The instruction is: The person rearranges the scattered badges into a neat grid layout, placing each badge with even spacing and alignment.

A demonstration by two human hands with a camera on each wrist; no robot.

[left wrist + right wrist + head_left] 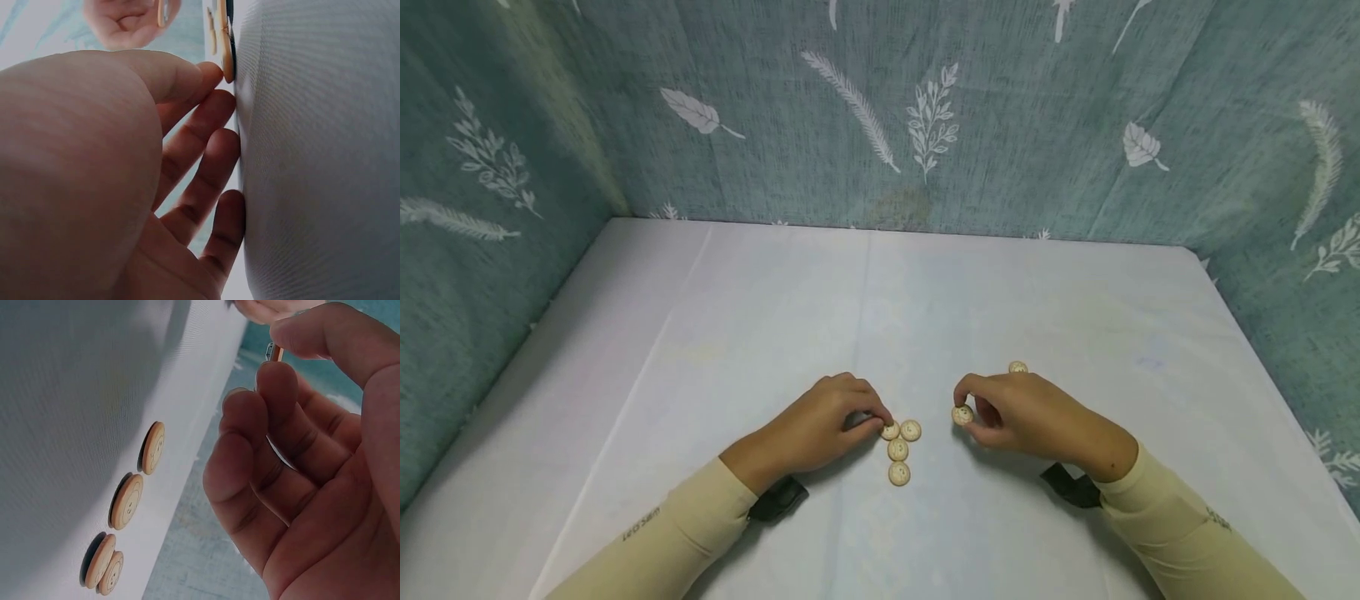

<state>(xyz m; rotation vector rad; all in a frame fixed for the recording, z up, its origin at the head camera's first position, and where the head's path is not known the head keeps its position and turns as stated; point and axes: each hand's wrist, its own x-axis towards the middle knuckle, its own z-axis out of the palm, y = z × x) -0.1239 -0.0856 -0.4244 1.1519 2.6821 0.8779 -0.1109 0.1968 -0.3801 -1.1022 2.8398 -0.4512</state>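
Observation:
Small round wooden discs with dark printed marks lie on the white cloth in the head view. My left hand [838, 421] has its thumb and index fingertip at the edge of the top-left disc [890, 431], which lies flat. Beside that one is another disc [911, 430], with a third [898, 449] just below and a further disc [898, 473] nearest me. To the right, my right hand [1018, 414] pinches a disc [962, 415] between thumb and index finger, raised off the cloth. In the right wrist view this held disc [278, 353] appears edge-on.
Past my right hand, one loose disc [1018, 367] peeks out. Several discs [127, 501] lie on the cloth in the right wrist view, mostly hidden by the hand in the head view. Green leaf-patterned fabric [880, 108] walls the table [760, 300] behind and at both sides.

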